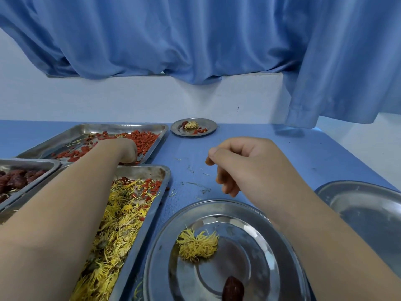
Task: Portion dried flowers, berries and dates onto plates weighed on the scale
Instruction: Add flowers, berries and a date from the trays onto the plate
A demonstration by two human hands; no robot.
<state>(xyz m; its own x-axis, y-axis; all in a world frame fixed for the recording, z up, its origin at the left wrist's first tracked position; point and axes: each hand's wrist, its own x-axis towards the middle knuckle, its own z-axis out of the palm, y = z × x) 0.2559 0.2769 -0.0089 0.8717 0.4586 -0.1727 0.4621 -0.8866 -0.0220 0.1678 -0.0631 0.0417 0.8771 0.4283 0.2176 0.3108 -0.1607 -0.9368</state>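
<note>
Left hand (126, 151) dips into the berries (142, 137), grip hidden, likely gathering a pinch for the plate (238, 229) just this side of the right hand (245, 162), which hangs loosely curled and empty

Scene evenly and brightly lit; cool blue cast throughout. Light diffuse, source not seen. Soft shadow cast on table (288, 132) under curtain (195, 40) hem. Dull reflections seen on near plate (217, 206). Edges stretched by wide lens; forearms (54, 235) enlarged. Focus sharp, far plate (207, 124) slightly softened.
</note>
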